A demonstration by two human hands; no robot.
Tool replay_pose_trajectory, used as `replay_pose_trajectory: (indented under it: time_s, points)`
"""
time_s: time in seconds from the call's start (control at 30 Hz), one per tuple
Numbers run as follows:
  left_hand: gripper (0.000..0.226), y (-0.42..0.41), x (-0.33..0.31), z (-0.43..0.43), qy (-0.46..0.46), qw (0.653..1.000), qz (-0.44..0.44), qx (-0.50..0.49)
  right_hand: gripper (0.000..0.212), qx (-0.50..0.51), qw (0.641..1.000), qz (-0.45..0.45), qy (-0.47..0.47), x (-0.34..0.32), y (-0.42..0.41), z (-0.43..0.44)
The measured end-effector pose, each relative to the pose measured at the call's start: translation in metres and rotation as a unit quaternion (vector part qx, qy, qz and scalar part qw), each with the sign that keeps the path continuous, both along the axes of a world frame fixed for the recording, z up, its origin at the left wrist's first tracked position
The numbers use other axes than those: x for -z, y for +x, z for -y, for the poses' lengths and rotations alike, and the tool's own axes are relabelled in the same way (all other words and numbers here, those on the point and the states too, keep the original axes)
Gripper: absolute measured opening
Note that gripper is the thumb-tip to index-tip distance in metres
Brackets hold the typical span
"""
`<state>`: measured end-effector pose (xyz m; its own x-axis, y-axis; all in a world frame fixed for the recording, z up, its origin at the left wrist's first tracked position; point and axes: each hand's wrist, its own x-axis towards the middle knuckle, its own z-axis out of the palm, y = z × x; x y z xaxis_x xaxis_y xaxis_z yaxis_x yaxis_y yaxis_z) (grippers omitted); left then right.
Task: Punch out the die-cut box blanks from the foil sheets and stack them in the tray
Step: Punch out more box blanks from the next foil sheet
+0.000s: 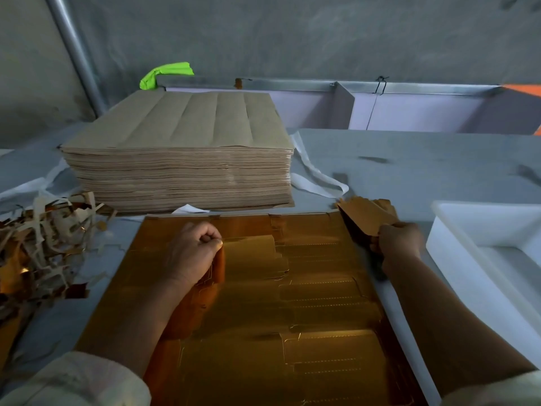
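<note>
Both hands are held low over the counter point(409, 159), and each is closed on something. The foil sheet point(307, 317) is spread flat right in front, gold side up, with its long side running away from the body. Behind it a tall stack of brown sheets point(178, 171) is piled. The white tray point(468, 273) is set just to the right of the sheet, so it is nearest to the right hand point(399, 244). A blank point(251, 256) is partly lifted from the far half of the sheet, its long side laid left to right. Its left end is curled up and pinched in the left hand point(193, 253), which is bent into a fist. A torn piece point(366, 215), brown side up, is gripped by the right hand at the sheet's far right edge. Whether it is a blank cannot be told. The lifted blank would likely have to be carried rightward to the tray.
</note>
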<state>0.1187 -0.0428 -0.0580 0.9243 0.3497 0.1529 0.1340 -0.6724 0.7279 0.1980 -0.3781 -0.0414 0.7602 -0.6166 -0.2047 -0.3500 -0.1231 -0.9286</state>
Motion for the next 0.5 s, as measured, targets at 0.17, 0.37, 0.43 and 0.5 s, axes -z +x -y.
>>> replay_pose_trajectory:
  time_s: [0.17,0.37,0.43,0.5]
  points:
    - [0.023,0.0,-0.001,-0.001,-0.01,1.0,0.002,0.003,0.013,-0.026,0.996,-0.034,-0.084,0.001,-0.001,0.003]
    - [0.022,-0.001,-0.001,-0.001,-0.03,0.999,0.014,0.0,0.029,-0.057,0.973,-0.075,-0.209,-0.008,-0.009,0.001]
    - [0.023,-0.002,-0.001,-0.002,-0.038,0.999,0.02,0.0,0.038,-0.067,0.968,-0.056,-0.237,-0.014,-0.014,-0.004]
    - [0.024,-0.003,-0.002,-0.001,-0.043,0.999,0.025,-0.001,0.04,-0.092,0.963,-0.005,-0.252,-0.025,-0.02,-0.015]
